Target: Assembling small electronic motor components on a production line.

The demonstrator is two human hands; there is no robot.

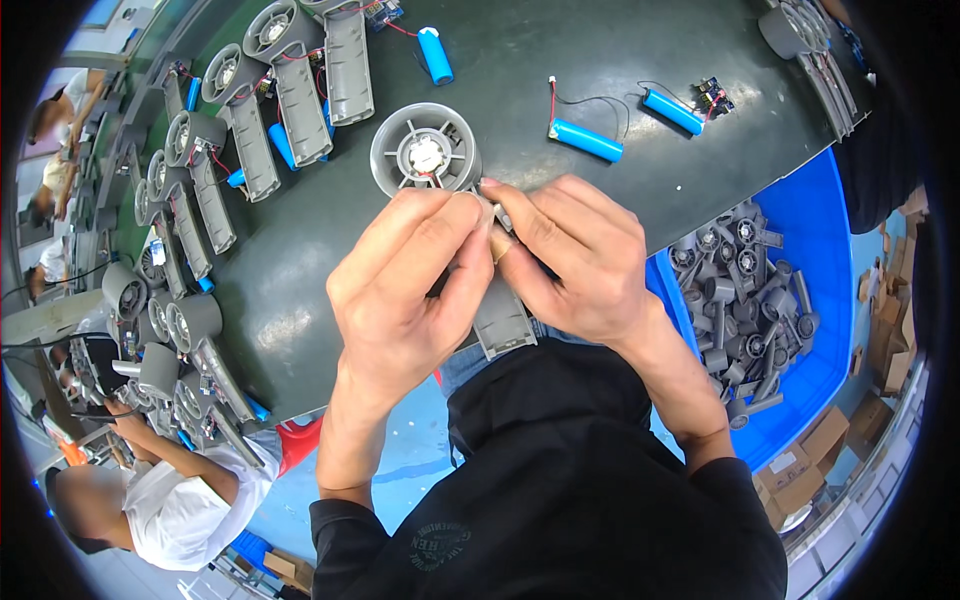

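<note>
A grey fan housing (425,150) with a round ducted head lies on the table in front of me, its open trough-like handle (503,318) pointing toward my body. Over the joint between head and handle, my left hand (405,275) is closed in a pinch, thumb against fingertips. My right hand (580,255) is also closed, its thumb and index finger meeting the left fingertips there. A small light-coloured bit shows between the fingers; what each hand pinches is mostly hidden. Thin red wires run from the fan's white centre toward my fingertips.
Blue cylindrical batteries (585,141) with wires lie on the dark green table (640,45), one beside a small circuit board (713,97). More fan housings (300,95) line the left. A blue bin (835,260) of grey parts stands right. A co-worker (190,505) sits lower left.
</note>
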